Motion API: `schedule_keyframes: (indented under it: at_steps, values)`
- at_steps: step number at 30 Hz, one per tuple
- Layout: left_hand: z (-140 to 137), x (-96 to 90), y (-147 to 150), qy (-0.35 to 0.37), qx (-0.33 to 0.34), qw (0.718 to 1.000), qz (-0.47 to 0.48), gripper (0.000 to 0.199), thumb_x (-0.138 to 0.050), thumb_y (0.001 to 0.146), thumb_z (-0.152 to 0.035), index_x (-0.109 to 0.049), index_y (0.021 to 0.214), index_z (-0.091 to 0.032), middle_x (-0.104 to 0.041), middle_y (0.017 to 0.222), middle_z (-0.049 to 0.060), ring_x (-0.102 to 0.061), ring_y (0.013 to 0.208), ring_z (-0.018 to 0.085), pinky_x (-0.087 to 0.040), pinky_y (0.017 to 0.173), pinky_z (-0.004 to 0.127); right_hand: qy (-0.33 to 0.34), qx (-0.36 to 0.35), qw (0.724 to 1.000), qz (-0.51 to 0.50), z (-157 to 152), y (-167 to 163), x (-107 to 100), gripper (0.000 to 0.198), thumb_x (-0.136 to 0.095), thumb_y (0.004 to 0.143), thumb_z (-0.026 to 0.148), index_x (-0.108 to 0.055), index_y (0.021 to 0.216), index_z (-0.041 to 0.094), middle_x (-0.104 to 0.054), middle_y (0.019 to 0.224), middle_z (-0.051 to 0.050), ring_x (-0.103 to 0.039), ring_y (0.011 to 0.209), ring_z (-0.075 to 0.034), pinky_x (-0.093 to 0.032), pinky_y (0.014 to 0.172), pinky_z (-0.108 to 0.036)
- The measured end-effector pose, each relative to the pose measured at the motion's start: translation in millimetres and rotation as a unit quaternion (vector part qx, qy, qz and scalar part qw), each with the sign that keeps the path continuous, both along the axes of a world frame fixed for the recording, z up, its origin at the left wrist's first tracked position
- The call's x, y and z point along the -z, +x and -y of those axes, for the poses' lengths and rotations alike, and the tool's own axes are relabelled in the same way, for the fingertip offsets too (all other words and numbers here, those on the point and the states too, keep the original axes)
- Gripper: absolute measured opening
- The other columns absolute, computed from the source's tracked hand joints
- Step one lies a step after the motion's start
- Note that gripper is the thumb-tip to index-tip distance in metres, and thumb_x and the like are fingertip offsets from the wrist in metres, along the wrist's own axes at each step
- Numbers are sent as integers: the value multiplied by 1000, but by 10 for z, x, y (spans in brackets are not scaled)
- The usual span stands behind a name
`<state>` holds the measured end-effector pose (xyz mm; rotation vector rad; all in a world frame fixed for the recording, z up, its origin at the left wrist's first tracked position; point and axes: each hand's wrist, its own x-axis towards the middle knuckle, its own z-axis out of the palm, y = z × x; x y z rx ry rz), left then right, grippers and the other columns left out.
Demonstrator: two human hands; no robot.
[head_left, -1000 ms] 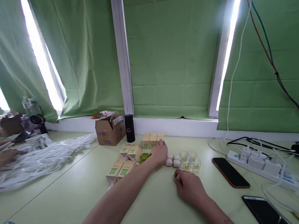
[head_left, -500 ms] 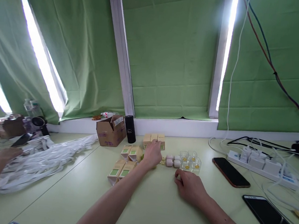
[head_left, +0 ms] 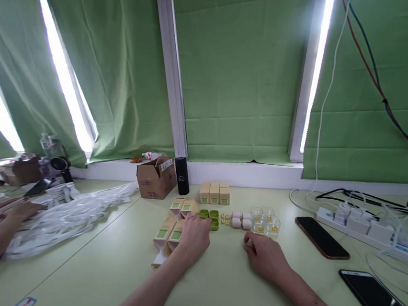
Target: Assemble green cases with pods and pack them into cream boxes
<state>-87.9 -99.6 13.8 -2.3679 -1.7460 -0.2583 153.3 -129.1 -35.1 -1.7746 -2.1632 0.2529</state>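
Observation:
My left hand (head_left: 195, 234) rests over the lower left of a cluster of small green square trays (head_left: 214, 214), its fingers bent and touching there. Its fingertips are hidden. To its left stand several tan cartons with green windows (head_left: 162, 234). My right hand (head_left: 264, 257) lies on the table with fingers loosely curled, nothing visible in them. Just beyond it are pinkish-white blocks (head_left: 236, 222) and clear cups with yellow centres (head_left: 261, 229). Tiny yellow pieces (head_left: 225, 219) lie between the green trays and the blocks.
Small tan boxes (head_left: 214, 193) form a row at the back, near a black cylinder (head_left: 182, 175) and a cardboard box (head_left: 156, 179). Phones (head_left: 322, 237) and a power strip (head_left: 366, 229) with cables lie right. At left, another person's hands (head_left: 14, 210) handle white strips (head_left: 71, 222).
My left hand has drawn back from the row of tan boxes towards me and left, onto the green trays. My right hand stays resting on the table. The view has shifted slightly.

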Motion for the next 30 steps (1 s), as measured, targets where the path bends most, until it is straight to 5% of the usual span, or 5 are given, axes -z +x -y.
schedule_keyframes:
  at_steps: [30]
  values:
    - [-94,151,59,-18,7,998,-61,22,-54,88,-5,-74,90,-16,-77,86,14,-73,89,28,-42,88,40,-1,-2,1000,3,25,-1,-13,16,-54,95,20,-67,105,23,-77,103,-7,-70,94,-24,-37,70,-29]
